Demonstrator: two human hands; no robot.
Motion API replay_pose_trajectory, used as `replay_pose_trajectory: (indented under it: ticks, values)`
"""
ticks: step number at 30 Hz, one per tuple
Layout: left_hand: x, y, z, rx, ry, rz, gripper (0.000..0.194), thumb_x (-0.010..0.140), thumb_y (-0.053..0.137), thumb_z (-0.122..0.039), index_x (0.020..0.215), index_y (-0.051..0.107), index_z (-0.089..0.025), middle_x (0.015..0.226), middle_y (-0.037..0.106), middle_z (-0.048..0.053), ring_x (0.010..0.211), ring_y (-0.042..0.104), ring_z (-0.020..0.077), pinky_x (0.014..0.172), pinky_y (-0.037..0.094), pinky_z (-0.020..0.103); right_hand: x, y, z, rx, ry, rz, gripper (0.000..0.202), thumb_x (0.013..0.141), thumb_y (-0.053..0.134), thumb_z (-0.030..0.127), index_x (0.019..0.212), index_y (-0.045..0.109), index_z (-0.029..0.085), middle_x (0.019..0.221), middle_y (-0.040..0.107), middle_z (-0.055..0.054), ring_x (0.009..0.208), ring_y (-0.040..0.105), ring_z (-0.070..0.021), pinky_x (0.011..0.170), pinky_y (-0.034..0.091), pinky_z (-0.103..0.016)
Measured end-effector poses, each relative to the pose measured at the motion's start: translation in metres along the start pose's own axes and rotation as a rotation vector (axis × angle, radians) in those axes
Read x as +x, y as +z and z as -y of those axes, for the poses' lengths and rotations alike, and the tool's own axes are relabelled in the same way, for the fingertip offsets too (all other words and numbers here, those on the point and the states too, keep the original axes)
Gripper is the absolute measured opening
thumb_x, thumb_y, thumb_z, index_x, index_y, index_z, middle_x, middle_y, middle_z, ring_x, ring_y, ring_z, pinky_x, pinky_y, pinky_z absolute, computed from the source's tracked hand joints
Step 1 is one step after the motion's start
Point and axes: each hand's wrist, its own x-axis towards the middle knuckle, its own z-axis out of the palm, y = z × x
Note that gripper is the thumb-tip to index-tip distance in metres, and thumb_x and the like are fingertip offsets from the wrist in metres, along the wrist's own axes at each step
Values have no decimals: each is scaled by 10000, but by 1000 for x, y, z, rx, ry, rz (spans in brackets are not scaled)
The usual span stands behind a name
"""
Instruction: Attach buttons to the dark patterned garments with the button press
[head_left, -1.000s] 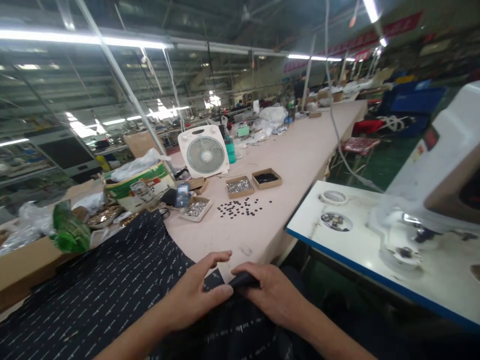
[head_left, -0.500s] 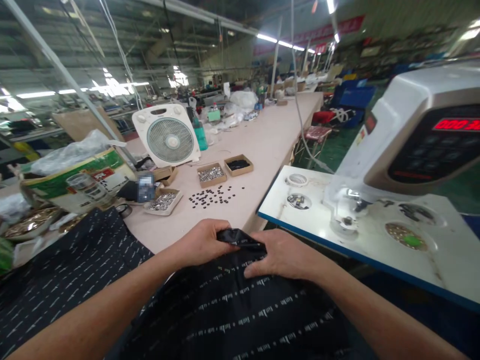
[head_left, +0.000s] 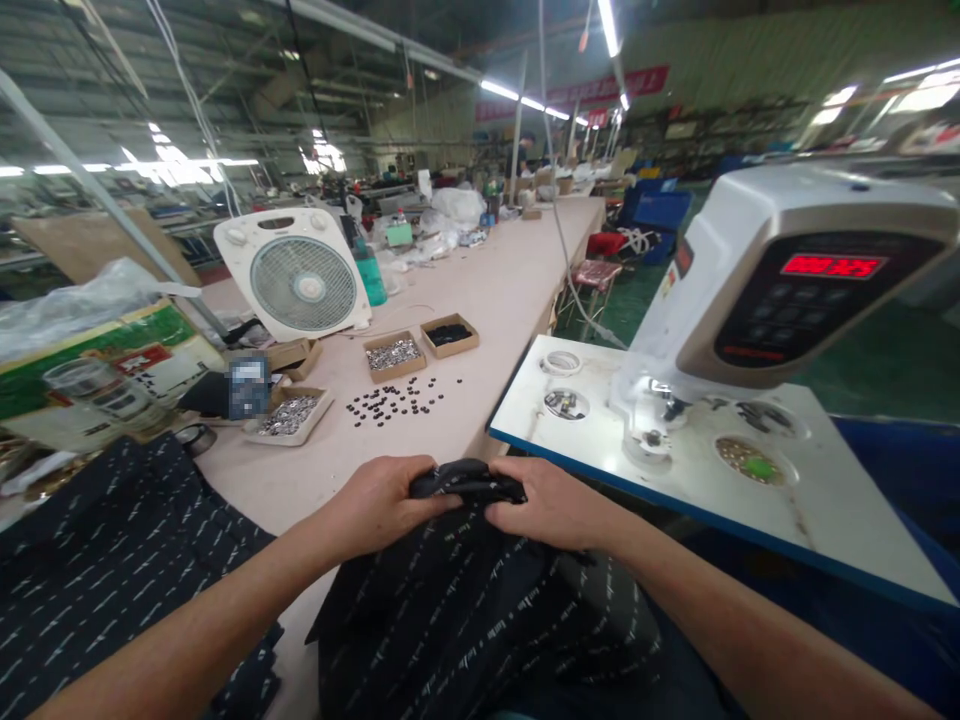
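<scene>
A black garment [head_left: 480, 620] printed with rows of small white lettering hangs from both hands near the table's front corner. My left hand [head_left: 390, 505] pinches its rolled upper edge, thumb on the near side. On the same edge, a short way to the right, my right hand [head_left: 551, 502] is closed with its thumb against the cloth. Another piece of the same printed black fabric [head_left: 127, 570] lies at the left of the table. Ahead of the hands, several small black round pieces [head_left: 397, 402] are scattered on the tabletop.
Small boxes hold metal pieces [head_left: 394, 355] and black pieces [head_left: 450, 333]. An open tray [head_left: 296, 415] of metal parts sits left of them. A white fan [head_left: 300, 275] stands behind. To the right, a press machine [head_left: 787, 270] with a red display rises above a white worktop [head_left: 570, 430].
The view has turned right, bringing more of the machine into sight. Both hands keep hold of the garment's edge, and the cloth below now hangs in looser folds.
</scene>
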Motion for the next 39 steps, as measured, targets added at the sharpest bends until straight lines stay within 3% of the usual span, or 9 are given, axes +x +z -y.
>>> replay_pose_trajectory:
  ticks: [4,10,12,16,23,27,30,34,39]
  values:
    - [-6,1,-6,76,19,160,479,739,716,-664,899,689,-213,792,679,8,763,612,198,626,369,261,-6,4,-2,-42,46,114,195,731,793,338,831,719,188,777,696,-1,743,613,-195,633,381,-252]
    - [-13,21,-24,50,59,-45,807,717,748,-300,1463,445,-245,1351,633,119,1228,580,325,1037,451,441,-4,13,-7,24,-6,88,57,808,673,219,803,714,180,766,696,7,720,613,-176,658,397,-256]
    - [-14,29,-25,-52,30,-12,681,757,680,-260,1414,500,-260,1264,688,96,1149,632,309,974,487,413,-4,14,-8,114,-15,86,107,810,647,189,878,730,184,830,720,7,775,628,-184,702,421,-258]
    - [-12,36,-19,-280,1,187,216,816,545,-222,969,696,-204,935,743,30,878,666,232,784,493,310,-8,18,-9,178,-3,54,82,820,648,216,859,707,175,834,694,8,791,611,-179,723,428,-255]
    - [-9,47,-7,-462,-99,268,138,754,501,-191,791,631,-166,654,537,-35,607,461,126,566,341,250,-14,20,-9,202,86,94,101,775,653,223,712,585,182,634,512,57,617,492,-120,556,332,-218]
    - [-5,61,-2,-770,-90,285,123,722,651,-252,807,621,-168,691,535,-48,642,456,116,621,361,244,-13,19,-9,160,109,73,125,757,640,206,667,556,179,612,505,56,604,493,-118,548,320,-223]
    - [-3,75,3,-873,-89,242,188,711,726,-293,833,672,-160,741,607,-36,706,513,132,717,404,256,-12,20,-10,135,115,52,131,755,638,207,664,548,178,623,512,49,612,494,-121,545,316,-223]
    - [-2,92,8,-733,-134,95,180,760,683,-331,712,666,-158,645,584,-39,632,496,135,608,362,244,-11,16,-12,81,139,80,81,743,658,207,703,595,176,660,557,37,632,514,-131,546,320,-222]
    - [1,111,5,-552,-140,-53,184,807,572,-261,746,709,-155,725,666,-19,745,615,184,638,409,236,11,-8,-19,81,93,165,314,760,765,473,888,724,190,822,686,-4,775,611,-191,644,421,-247]
